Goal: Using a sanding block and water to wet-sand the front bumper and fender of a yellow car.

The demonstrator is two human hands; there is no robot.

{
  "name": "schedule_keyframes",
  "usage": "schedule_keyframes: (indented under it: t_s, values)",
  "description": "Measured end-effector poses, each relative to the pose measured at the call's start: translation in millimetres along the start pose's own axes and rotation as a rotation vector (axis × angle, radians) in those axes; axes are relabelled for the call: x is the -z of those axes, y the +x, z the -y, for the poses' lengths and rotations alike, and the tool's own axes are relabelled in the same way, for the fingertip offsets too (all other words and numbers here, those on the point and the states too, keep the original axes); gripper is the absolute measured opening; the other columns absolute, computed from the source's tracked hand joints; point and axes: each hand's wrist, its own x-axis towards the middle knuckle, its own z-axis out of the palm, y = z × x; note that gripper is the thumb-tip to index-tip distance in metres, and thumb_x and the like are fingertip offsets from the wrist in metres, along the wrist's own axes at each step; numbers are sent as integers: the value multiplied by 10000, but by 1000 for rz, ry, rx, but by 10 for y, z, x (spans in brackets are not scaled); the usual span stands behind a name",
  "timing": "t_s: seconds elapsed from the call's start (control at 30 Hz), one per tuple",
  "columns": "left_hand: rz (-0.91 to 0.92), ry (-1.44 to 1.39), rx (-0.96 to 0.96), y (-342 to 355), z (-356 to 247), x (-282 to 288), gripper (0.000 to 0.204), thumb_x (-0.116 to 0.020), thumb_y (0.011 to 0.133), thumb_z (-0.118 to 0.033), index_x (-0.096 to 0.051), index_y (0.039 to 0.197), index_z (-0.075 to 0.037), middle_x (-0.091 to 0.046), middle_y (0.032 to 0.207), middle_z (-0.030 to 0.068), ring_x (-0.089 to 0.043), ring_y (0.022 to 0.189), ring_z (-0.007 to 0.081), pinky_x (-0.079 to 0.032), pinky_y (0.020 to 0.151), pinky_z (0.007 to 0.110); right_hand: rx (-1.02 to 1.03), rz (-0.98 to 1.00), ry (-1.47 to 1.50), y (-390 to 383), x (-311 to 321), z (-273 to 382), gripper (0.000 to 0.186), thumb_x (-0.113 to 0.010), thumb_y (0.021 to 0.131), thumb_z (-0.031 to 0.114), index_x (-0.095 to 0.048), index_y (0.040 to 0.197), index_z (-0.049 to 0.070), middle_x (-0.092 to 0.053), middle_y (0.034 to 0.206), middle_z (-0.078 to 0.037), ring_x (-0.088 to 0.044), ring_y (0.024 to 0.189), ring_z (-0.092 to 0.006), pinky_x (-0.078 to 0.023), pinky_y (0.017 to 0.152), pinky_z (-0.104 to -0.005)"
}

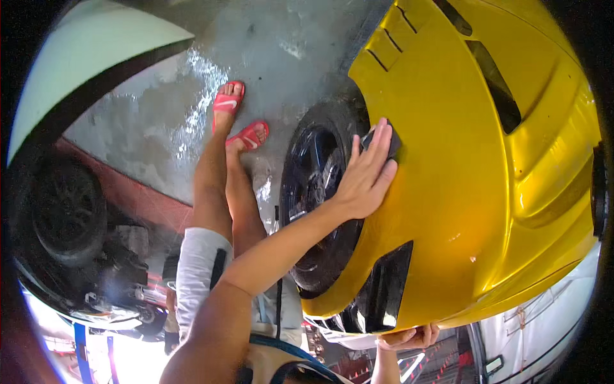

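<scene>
Head view.

– Where to look for the dark pad (394, 146)?

– Under the fingers (382, 137) of the left hand (361, 182), against the yellow car panel (441, 192), near the wheel (313, 173); jutting out past them on both sides.

– Clamped?

– Laid flat over it, rather: stretched long, mostly together, with little finger and thumb spread away.

– And on the right hand (409, 338)?

– Bent at the panel's edge, near the black vent (387, 281); can't tell how firmly closed.

– Marked with anything, this pad?

– Too covered to tell. Can see a curved white mark on a red sandal (228, 102).
</scene>
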Motion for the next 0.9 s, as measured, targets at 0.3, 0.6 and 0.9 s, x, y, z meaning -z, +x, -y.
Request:
schedule_keyframes:
  t_s: [0.3, 0.6, 0.9]
  values:
    - [94, 22, -185, 93, 482, 99, 677, -404, 1069, -256, -127, 1639, -17, -158, 1710, 194, -134, 1589, 362, -31, 1247, 610, -37, -113, 108, -66, -130, -67, 309, -444, 991, 285, -440, 1188, 47, -404, 1238, -183, -425, 1191, -308, -327, 1087, -515]
    - [174, 231, -310, 772, -216, 108, 722, -462, 1030, -183, -106, 1624, 21, -100, 1702, 247, -97, 1585, 395, 4, 1232, 664, 177, -83, 80, -42, -88, -179, 332, -477, 956, 293, -427, 1190, 61, -390, 1243, -190, -412, 1184, -313, -334, 1076, -504]
    - [8, 236, -123, 1816, -399, 195, 512, -309, 1108, -248, -289, 1539, 27, -132, 1691, 254, -147, 1552, 466, -36, 1202, 708, 58, -113, 40, -551, -12, -168, 381, -473, 946, 300, -415, 1211, 33, -406, 1258, -241, -414, 1203, -355, -332, 1108, -540]
